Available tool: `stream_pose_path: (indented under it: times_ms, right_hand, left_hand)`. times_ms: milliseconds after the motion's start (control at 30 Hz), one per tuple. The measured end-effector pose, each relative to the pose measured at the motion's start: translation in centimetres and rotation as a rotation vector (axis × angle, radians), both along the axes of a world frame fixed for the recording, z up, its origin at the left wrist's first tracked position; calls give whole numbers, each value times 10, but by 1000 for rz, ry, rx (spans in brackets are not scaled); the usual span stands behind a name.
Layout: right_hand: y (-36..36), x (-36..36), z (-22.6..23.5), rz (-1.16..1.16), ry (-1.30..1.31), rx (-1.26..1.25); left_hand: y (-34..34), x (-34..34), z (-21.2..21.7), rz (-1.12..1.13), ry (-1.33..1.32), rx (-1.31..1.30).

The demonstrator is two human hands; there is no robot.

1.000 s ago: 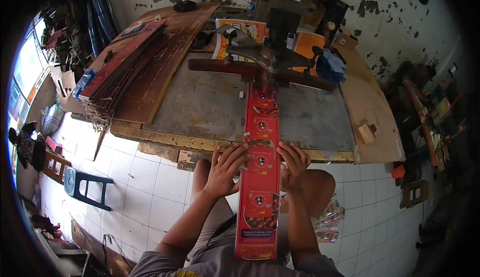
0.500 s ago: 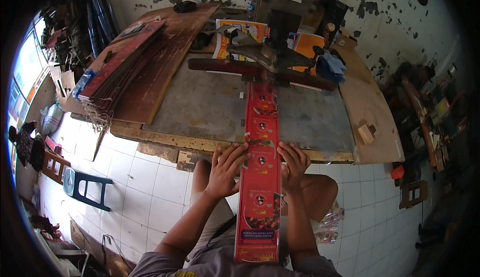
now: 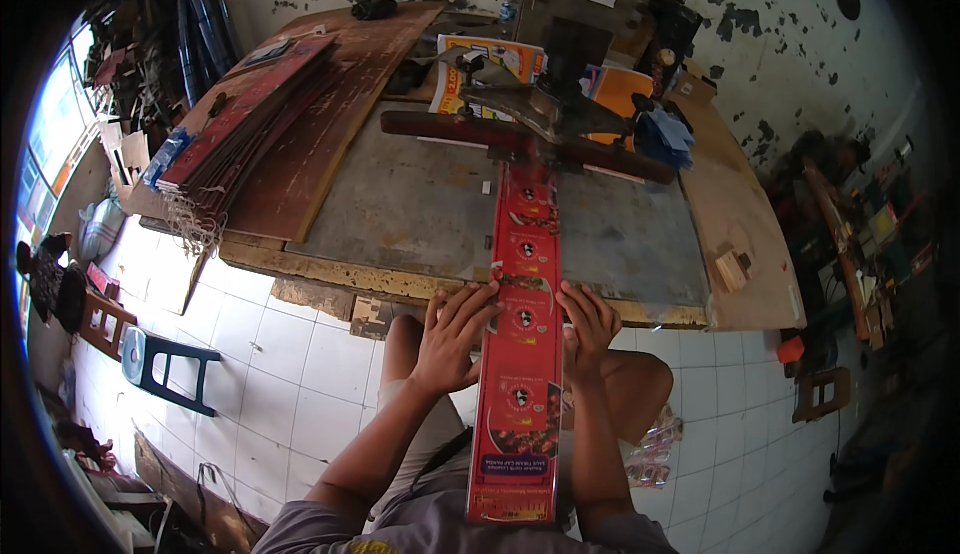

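A long red printed strip with repeated round emblems and food pictures runs from my lap up onto the metal plate of the table. It looks glossy, and its far end passes under the dark press-like clamp. My left hand holds the strip's left edge near the table's front, fingertips on the rim and thumb lower down. Opposite it, my right hand grips the right edge, fingers along the side. The undersides of both hands are hidden.
The grey metal plate lies on a worn wooden table. At left rests a stack of long reddish boards. A small wooden block sits at right. A blue stool stands on the white tiled floor.
The whole picture has shifted slightly. Both hands and the red strip stay in nearly the same place.
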State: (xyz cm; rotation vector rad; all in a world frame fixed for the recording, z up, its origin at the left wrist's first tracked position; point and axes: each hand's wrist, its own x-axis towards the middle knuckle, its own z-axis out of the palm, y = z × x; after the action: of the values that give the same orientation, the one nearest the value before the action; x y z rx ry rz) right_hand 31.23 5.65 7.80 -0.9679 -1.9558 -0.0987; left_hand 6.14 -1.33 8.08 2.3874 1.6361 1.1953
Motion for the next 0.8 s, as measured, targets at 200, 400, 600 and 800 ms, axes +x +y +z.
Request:
stream_pose_path:
  times_ms: [200,400,600,800]
  right_hand:
    - [-1,0,-1,2,7,0]
    - [0,-2,-3,7,40,-12]
    - [-1,-1,0,12,36,-10]
    - [-2,-1,1,11,32,-10]
  left_hand:
    - [-3,0,-3,7,-6,-7]
    - [0,-1,-4,-11,-10,5]
    - [1,0,-1,-2,3,24]
    - [1,0,1,-7,-7,24]
